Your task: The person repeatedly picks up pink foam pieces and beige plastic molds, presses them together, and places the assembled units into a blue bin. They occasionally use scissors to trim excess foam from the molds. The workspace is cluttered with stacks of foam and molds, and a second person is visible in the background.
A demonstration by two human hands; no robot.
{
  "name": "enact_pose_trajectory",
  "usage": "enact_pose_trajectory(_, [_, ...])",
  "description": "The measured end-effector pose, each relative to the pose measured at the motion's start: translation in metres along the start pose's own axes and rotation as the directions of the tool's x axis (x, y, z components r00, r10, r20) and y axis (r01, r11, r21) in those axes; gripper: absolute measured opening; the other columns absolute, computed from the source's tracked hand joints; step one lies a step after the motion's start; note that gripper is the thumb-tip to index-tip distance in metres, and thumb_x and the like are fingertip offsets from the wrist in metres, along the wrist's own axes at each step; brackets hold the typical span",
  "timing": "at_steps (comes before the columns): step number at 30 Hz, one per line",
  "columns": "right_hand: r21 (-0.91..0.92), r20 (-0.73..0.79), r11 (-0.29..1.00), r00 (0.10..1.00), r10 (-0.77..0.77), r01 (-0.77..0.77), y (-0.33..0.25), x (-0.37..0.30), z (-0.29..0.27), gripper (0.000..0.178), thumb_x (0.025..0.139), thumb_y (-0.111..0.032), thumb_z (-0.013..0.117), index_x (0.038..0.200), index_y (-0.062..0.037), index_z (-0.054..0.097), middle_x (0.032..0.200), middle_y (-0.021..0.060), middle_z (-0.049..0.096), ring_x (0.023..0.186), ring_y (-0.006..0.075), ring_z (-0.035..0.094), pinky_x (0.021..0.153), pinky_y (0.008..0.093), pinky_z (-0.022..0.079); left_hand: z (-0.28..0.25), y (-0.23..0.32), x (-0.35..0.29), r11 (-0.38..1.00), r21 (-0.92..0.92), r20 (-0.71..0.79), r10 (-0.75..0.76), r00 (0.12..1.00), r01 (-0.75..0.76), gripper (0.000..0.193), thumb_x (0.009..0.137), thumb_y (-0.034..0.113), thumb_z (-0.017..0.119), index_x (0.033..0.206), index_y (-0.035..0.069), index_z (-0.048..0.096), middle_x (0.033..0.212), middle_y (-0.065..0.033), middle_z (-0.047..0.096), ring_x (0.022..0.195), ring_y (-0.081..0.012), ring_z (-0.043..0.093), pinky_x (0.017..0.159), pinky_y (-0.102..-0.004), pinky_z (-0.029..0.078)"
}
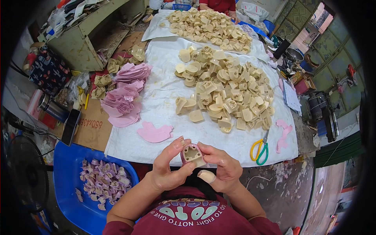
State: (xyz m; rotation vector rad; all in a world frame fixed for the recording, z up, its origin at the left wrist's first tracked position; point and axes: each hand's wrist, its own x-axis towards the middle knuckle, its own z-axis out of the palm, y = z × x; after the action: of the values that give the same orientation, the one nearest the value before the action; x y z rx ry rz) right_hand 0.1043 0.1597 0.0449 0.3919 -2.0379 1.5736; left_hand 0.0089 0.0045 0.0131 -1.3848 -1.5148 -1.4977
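Note:
Close to my body, between both hands, is a cream hollow plastic shoe heel [193,153] with small round sockets inside and a pinkish covering around its curved edge. My left hand [168,167] grips it from the left, thumb on the lower side. From the right, the fingers of my right hand [224,167] press on its rim; the thumb, with a beige finger cover [206,176], sticks out below, away from the heel. A loose pink cut-out sheet [154,132] lies flat just beyond my left hand. Bare cream heels [235,88] are heaped farther off.
Pink sheets [125,94] are stacked left on the white cloth [160,86]. Green-and-yellow-handled scissors [260,150] lie at the right front edge. A blue tub [66,188] holds pink-covered heels at lower left. Another person [217,4] sits behind the far heap [207,29].

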Motion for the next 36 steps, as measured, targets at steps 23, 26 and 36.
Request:
enact_pose_trajectory(23, [-0.195, -0.002, 0.957, 0.976, 0.220, -0.216, 0.014, 0.011, -0.010, 0.014, 0.079, -0.003, 0.067, 0.092, -0.0002, 0.065, 0.106, 0.0115, 0.068, 0.113, 0.0316, 0.057, 0.099, 0.0429, 0.042, 0.018, 0.018, -0.001, 0.242, -0.558, 0.255, -0.860, 0.442, 0.794, 0.012, 0.086, -0.007, 0.063, 0.096, -0.001, 0.059, 0.112, -0.0086, 0.052, 0.094, -0.0146, 0.063, 0.079, -0.0287, 0.058])
enact_pose_trajectory(26, [-0.401, 0.080, 0.915, 0.994, 0.079, -0.041, 0.014, 0.020, -0.013, 0.013, 0.076, -0.002, 0.066, 0.089, -0.0004, 0.064, 0.097, 0.0111, 0.067, 0.106, 0.0320, 0.060, 0.094, 0.0427, 0.044, 0.022, 0.019, -0.001, 0.351, -0.510, 0.187, -0.846, 0.500, 0.785, 0.009, 0.087, -0.007, 0.062, 0.094, -0.002, 0.059, 0.108, -0.0074, 0.051, 0.090, -0.0127, 0.062, 0.077, -0.0254, 0.057])
enact_pose_trajectory(36, [-0.345, 0.239, 0.938, 0.964, 0.118, -0.029, 0.022, 0.025, -0.024, 0.013, 0.074, 0.000, 0.064, 0.086, -0.0041, 0.062, 0.093, 0.0087, 0.064, 0.095, 0.0289, 0.060, 0.090, 0.0388, 0.043, 0.007, 0.015, 0.001, 0.426, -0.291, 0.298, -0.810, 0.504, 0.857, 0.013, 0.084, -0.007, 0.063, 0.094, -0.001, 0.058, 0.109, -0.0101, 0.052, 0.092, -0.0127, 0.059, 0.075, -0.0256, 0.054])
